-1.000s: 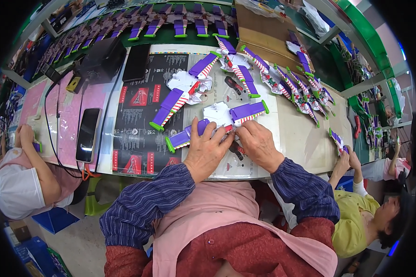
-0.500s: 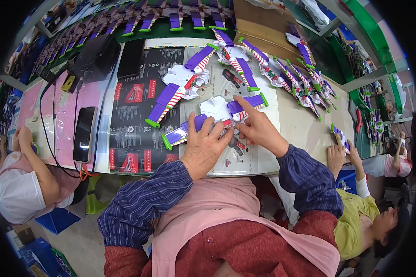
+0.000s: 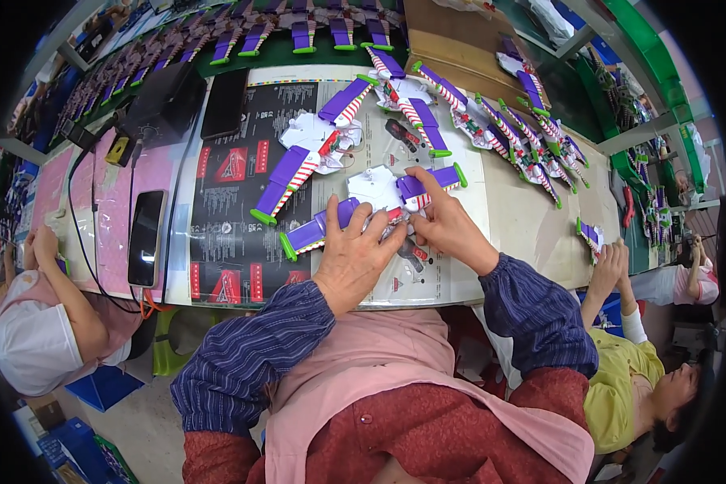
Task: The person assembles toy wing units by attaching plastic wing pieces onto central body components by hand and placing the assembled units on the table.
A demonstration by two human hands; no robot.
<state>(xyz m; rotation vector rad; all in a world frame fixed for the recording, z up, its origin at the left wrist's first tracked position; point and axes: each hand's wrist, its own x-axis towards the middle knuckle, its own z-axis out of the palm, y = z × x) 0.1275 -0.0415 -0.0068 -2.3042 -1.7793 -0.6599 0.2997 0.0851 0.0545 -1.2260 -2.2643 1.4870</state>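
Observation:
A toy wing pack [image 3: 373, 187], with a white body, purple panels, red-and-white striped edges and green wingtips, lies before me on the table. My left hand [image 3: 355, 258] grips its near side, the fingers spread over the left wing's inner end and the red middle. On the other side my right hand [image 3: 450, 226] holds it, index finger stretched along the right wing and thumb tucked by the centre. My fingers hide the near middle of the toy. Just behind it rests a second wing pack [image 3: 286, 181], untouched.
More wing packs [image 3: 508, 133] are heaped at the back right by a cardboard box [image 3: 452, 48]; rows of them fill the far green conveyor [image 3: 278, 56]. A phone [image 3: 147, 238] with cables lies at left, and a dark phone [image 3: 224, 105] behind it. Co-workers sit on both sides.
My hands and the wing pack have hardly moved. At the right, the co-worker's hands have drawn together and shifted slightly away from the small wing piece there.

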